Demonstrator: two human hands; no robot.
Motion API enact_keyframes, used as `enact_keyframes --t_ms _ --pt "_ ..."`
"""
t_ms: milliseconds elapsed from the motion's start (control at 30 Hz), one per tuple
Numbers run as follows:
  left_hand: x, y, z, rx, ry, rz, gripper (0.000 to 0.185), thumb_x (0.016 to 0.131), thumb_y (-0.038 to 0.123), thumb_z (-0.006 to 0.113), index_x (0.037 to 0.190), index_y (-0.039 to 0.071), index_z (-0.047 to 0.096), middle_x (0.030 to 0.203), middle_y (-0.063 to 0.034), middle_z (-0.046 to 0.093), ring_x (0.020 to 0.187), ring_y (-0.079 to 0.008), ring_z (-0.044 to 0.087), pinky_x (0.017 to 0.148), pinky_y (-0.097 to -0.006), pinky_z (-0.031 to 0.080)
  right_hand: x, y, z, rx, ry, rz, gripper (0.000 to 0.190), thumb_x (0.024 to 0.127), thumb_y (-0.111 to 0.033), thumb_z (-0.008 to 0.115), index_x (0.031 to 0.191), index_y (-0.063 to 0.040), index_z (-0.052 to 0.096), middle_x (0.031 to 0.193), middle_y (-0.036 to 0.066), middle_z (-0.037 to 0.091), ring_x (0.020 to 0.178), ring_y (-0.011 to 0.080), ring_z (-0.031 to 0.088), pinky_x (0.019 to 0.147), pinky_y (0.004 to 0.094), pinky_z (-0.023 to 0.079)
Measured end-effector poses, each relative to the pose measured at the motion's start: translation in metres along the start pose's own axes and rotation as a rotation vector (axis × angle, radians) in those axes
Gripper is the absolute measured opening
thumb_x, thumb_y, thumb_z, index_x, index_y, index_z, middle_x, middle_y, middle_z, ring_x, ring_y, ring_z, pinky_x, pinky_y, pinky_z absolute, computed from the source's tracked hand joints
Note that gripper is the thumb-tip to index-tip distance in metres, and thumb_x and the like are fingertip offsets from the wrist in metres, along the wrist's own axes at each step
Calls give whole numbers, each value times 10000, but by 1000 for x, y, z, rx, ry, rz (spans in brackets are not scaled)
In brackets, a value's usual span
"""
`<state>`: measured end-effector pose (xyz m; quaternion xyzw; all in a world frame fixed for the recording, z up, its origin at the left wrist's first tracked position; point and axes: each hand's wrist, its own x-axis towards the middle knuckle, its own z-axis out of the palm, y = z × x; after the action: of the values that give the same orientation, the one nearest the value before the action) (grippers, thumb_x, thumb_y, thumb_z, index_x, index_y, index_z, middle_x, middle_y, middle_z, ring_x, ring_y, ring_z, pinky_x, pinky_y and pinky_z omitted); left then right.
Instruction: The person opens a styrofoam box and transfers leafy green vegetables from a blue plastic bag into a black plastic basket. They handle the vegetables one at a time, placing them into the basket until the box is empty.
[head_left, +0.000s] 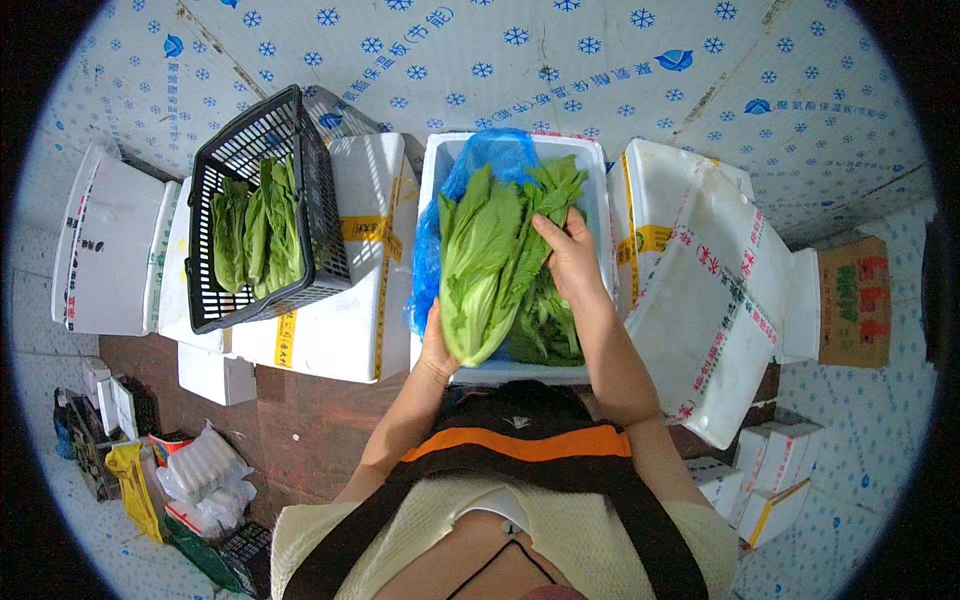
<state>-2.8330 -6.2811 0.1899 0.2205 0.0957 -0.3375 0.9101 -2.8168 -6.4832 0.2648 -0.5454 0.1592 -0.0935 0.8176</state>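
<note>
A large head of leafy green lettuce (484, 262) is held above an open white foam box (602, 172) lined with a blue plastic bag (427, 255). My left hand (437, 341) grips the lettuce near its pale base, on the left side. With thumb and fingers, my right hand (568, 247) holds leaves at the upper right of the greens. More leafy greens (555, 322) lie in the box beneath, partly hidden. To the left, a black plastic basket (322, 210) stands tilted and holds several heads of similar greens (277, 225).
Closed white foam boxes (360, 300) with yellow tape support the basket. Other foam boxes (697, 300) stand to the right, beside a brown cardboard carton (855, 300). Plastic-wrapped goods (202, 465) and a yellow bag (135, 487) lie at the lower left. Insulated wall panels rise behind.
</note>
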Motion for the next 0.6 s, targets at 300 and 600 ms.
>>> enact_keyframes --t_ms 300,600 --pt "-10 8 -24 -16 -136 -234 790 757 702 413 1292 121 377 1052 -187 528 747 -286 588 476 -317 507 -9 -1 12 -34 -66 103 414 854 -135 593 1232 -47 450 924 41 573 782 122 549 593 252 450" --pt "-11 -1 -32 -273 -313 -374 850 712 754 385 1299 138 376 965 -260 519 569 -293 527 418 -310 470 25 0 -2 -123 149 156 465 835 -342 613 1182 -64 478 1050 61 531 847 137 526 629 296 440"
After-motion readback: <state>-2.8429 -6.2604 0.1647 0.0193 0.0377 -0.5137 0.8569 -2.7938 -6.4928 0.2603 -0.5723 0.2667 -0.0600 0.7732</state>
